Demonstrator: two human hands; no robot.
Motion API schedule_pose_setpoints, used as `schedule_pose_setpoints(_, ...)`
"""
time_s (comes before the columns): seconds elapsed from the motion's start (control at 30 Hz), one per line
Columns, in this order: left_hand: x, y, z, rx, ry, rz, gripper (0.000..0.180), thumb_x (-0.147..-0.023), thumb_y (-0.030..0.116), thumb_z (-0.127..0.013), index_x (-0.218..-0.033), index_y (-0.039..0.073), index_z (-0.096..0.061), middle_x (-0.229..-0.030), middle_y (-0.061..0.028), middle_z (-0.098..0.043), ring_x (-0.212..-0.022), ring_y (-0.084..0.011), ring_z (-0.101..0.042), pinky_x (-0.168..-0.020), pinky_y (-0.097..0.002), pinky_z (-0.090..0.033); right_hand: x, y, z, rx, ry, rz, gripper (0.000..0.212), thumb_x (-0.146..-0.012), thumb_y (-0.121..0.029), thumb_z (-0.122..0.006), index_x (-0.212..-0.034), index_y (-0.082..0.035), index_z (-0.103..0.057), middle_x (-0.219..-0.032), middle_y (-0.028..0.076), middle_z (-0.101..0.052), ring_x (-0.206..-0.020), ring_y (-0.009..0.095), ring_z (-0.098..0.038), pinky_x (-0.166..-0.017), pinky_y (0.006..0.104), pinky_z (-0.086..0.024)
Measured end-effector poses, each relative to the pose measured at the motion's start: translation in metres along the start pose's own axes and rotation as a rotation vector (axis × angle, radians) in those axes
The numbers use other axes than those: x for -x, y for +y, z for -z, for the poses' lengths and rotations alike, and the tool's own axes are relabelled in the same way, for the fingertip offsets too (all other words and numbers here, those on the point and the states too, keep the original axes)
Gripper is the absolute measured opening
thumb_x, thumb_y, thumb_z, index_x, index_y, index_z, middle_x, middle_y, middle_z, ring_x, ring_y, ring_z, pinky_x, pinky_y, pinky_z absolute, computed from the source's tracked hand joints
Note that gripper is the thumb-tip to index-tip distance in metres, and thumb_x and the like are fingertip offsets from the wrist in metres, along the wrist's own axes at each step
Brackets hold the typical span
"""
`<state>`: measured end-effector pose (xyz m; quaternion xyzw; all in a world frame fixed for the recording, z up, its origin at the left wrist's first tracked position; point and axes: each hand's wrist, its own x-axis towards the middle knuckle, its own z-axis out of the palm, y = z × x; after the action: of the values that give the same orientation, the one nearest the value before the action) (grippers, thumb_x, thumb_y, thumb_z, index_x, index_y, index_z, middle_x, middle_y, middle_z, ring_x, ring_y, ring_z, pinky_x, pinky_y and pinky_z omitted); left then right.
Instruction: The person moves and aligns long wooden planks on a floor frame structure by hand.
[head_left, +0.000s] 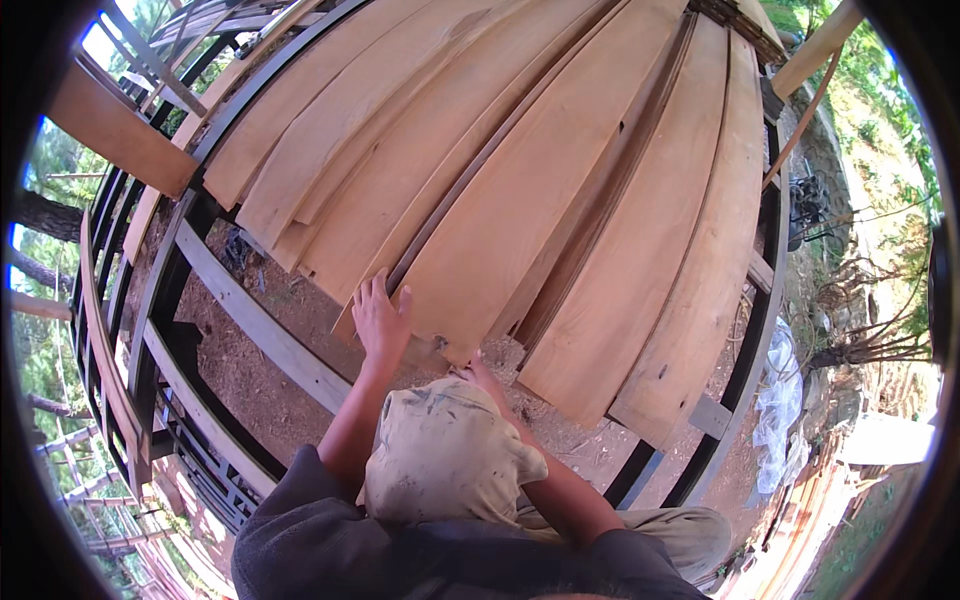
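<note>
Several long, thin wooden planks lie side by side, running away from me. My left hand (381,318) lies over the near ends, its fingers apart on a narrower plank (430,215) and its thumb beside the corner of the wide plank (535,195) in the middle. A narrow dark gap runs between these two. Lower and to the right, my right hand (478,368) is at the wide plank's chipped near end and seems to grip its edge. Stained beige cloth (440,450) bulges up between my forearms and hides part of that hand.
A dark metal frame (165,270) runs along the left, with a grey bar (260,320) crossing below the planks. More planks (690,240) lie at right with uneven near ends. Clear plastic sheeting (780,405) hangs by the right rail. Brown ground (235,370) shows beneath.
</note>
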<state>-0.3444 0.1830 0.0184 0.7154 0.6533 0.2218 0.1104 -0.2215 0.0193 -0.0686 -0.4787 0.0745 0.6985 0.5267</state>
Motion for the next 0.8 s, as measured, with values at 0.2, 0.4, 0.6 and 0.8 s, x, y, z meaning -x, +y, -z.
schedule_pose_setpoints(0.2, -0.025, 0.003, -0.006, 0.016, -0.078, 0.082, 0.048, -0.089, 0.039, -0.071, -0.118, 0.002, -0.064, -0.115, -0.0182, -0.061, -0.116, -0.036, -0.054, -0.099, -0.0475, -0.043, -0.024, 0.008, 0.001, 0.385, -0.006, 0.03, 0.093, -0.101, -0.064, -0.044, -0.155, 0.008, -0.019, -0.157, 0.032, -0.026, -0.142, 0.043, -0.039, -0.112, 0.0499, -0.043)
schedule_pose_setpoints(0.4, -0.019, 0.014, -0.017, -0.005, -0.194, 0.091, 0.058, -0.085, 0.048, -0.074, -0.114, -0.001, -0.063, -0.114, -0.0178, -0.059, -0.115, -0.0357, -0.054, -0.097, -0.0486, -0.044, -0.007, -0.009, -0.013, 0.367, 0.187, -0.027, 0.085, -0.099, -0.065, -0.047, -0.15, 0.001, -0.032, -0.148, 0.021, -0.038, -0.135, 0.037, -0.042, -0.105, 0.0535, -0.047)
schedule_pose_setpoints(0.6, -0.007, 0.034, -0.023, -0.022, -0.212, 0.069, 0.059, -0.086, 0.048, -0.073, -0.113, -0.003, -0.062, -0.115, -0.0186, -0.06, -0.115, -0.0362, -0.055, -0.097, -0.0487, -0.044, 0.022, -0.019, -0.014, 0.39, 0.161, 0.019, 0.077, -0.101, -0.058, -0.051, -0.151, -0.002, -0.031, -0.151, 0.016, -0.04, -0.131, 0.034, -0.048, -0.104, 0.055, -0.047)
schedule_pose_setpoints(0.8, -0.022, 0.018, -0.015, 0.042, -0.251, 0.029, 0.057, -0.09, 0.049, -0.07, -0.108, -0.004, -0.062, -0.11, -0.0212, -0.063, -0.108, -0.0384, -0.058, -0.096, -0.0475, -0.045, 0.067, -0.041, -0.041, 0.778, 0.294, 0.199, 0.059, -0.105, -0.049, -0.046, -0.129, 0.004, -0.052, -0.12, 0.026, -0.061, -0.112, 0.038, -0.062, -0.094, 0.0475, -0.051)
